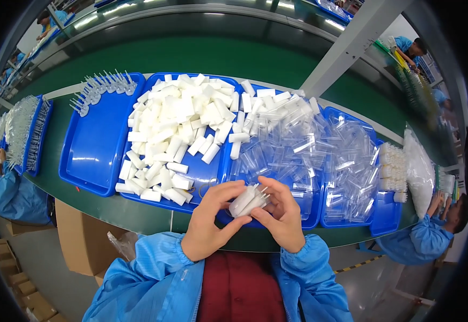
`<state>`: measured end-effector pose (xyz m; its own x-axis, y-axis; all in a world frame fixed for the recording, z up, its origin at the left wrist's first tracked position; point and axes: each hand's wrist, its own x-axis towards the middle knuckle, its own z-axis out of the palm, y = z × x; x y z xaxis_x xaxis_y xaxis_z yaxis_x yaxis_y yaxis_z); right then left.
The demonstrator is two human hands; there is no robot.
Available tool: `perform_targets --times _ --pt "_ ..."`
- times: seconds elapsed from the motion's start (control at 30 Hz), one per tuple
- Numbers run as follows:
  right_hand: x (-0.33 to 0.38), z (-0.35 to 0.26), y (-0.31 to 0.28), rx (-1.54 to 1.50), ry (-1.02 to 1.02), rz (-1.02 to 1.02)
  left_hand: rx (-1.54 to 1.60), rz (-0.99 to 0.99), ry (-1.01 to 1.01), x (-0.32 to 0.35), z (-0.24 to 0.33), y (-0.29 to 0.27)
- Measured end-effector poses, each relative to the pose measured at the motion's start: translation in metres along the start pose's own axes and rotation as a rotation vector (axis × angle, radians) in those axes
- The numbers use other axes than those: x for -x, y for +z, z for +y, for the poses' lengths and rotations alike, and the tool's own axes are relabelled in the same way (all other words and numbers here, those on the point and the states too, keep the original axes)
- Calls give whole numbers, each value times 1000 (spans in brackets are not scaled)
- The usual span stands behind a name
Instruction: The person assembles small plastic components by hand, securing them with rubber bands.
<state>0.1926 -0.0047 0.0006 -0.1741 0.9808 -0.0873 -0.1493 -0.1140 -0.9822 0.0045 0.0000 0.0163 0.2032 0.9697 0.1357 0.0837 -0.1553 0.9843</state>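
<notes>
My left hand [208, 222] and my right hand [284, 214] come together at the near edge of the bench. Between their fingers they hold a small cluster of white cylindrical pieces [250, 202]; thin pale stems stick out of its upper right side. The fingertips hide part of the cluster. Just beyond my hands, a blue tray [204, 170] carries a heap of white foam-like cylinders [183, 112]. Right of it, another tray holds more white cylinders and clear plastic sleeves [277, 155].
At left, a blue tray [91, 155] has a row of stemmed white parts [102, 88] along its far side. Clear plastic pieces [352, 172] fill a tray to the right, near stacked white parts [392, 166] and a white bag [419, 172]. A grey post [346, 51] rises behind. Co-workers sit either side.
</notes>
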Motion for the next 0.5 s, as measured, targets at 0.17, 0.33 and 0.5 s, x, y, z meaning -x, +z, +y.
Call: perform_targets --times 0.17,0.33,0.5 --pt "2 0 -7 59 -128 -44 151 -86 40 -4 -16 -8" --pt "0 -1 -15 -45 -165 -145 83 -252 136 -9 -18 -13" --pt "0 -3 -10 -85 -188 -128 389 -132 -108 -9 -4 -1"
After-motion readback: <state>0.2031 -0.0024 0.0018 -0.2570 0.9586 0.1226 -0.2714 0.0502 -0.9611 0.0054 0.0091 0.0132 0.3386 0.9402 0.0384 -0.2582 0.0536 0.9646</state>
